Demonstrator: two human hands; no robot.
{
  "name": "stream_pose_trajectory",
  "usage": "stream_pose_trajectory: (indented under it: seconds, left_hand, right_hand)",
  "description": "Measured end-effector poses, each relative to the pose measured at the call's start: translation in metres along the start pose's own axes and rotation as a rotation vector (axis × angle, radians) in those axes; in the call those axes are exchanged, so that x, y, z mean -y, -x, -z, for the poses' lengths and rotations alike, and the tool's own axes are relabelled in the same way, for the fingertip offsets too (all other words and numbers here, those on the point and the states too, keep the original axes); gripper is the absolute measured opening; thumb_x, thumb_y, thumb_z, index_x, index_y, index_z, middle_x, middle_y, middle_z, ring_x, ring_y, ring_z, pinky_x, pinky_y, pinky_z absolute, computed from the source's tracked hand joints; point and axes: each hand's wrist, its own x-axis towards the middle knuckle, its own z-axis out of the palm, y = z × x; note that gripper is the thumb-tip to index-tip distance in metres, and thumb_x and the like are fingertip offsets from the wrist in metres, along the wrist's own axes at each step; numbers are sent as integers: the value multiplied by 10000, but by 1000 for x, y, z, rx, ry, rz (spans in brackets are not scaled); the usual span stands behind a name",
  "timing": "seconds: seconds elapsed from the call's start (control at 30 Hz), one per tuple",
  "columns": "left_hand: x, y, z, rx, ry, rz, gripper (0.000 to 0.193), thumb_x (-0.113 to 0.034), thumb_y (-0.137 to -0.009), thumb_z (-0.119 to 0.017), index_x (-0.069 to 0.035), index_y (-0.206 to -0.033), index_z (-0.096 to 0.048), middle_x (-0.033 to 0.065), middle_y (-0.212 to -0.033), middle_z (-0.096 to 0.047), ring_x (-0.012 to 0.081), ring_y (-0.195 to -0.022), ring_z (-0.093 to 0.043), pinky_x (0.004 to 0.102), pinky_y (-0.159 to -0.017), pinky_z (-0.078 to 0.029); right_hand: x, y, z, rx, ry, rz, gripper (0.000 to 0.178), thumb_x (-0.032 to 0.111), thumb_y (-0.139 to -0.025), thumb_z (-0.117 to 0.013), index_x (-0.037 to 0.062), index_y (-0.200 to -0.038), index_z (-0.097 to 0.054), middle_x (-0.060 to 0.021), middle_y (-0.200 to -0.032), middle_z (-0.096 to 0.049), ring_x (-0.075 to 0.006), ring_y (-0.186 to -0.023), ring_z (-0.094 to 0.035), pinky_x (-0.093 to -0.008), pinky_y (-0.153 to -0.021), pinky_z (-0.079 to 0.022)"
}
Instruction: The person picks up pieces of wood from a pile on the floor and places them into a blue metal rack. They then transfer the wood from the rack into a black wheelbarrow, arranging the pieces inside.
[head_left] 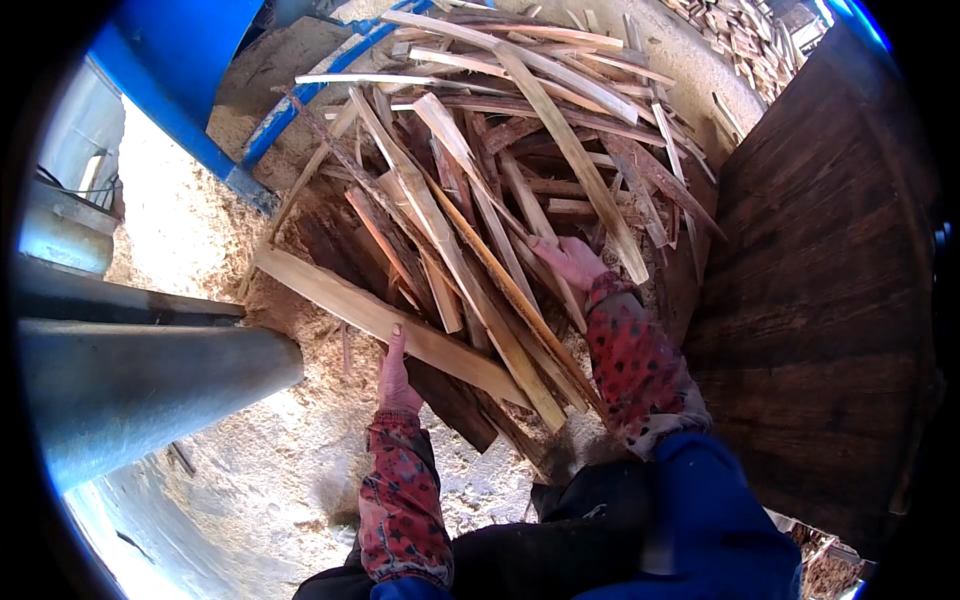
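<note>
Sawdust-strewn ground (250, 480), pale and heaped, beneath a loose pile of split reddish-brown wood offcuts and thin slats (500, 170) filling the upper middle of the head view. Left hand (395, 375), fingers extended and flat, pressed against the near edge of a long pale flat wooden board (350, 305) lying slantwise at the pile's lower left edge; grip released, nothing enclosed. Right hand (570, 260), farther in, resting palm-down on top of the slats among narrow strips, fingers spread over them; whether any strip is clenched underneath, cannot tell. Both forearms in red-patterned sleeves (640, 365), rising from the lower edge, with dark and blue clothing (690, 530) at the bottom. Long light-coloured plank (570, 140) angled across the top of the pile, crossing many shorter pieces, its lower end just beside the right hand. Blue-painted metal frame (190, 110) at upper left, its bar touching the pile's edge. Grey metal cylinders (130, 385) at left, well apart from the board, sawdust between. Dark curved wooden wall (830, 280) along the right, close beside the pile. More stacked wood scraps (740, 40) at upper right, beyond a pale strip of ground.
</note>
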Motion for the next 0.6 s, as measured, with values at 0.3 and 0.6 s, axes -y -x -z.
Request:
stream_pose_trajectory:
  seconds: [0.3,0.6]
  left_hand:
    - [-4,0,16,79,-56,12,595,-432,-867,-668,-77,-1306,-481,93,-1205,-589,271,-1102,-575,429,-976,-463]
    - [-7,1,18,30,-80,12,581,-407,-852,-692,-91,-1291,-480,89,-1183,-592,268,-1080,-582,432,-957,-469]
  right_hand:
    - [20,40,-44,79,-189,12,696,630,-821,-585,-33,-1011,-670,-160,-855,-663,-241,-839,-624,-385,-749,-480]
    - [19,35,-42,106,-365,69,701,638,-819,-606,-52,-935,-655,-62,-759,-599,-146,-755,-544,-325,-669,-459]
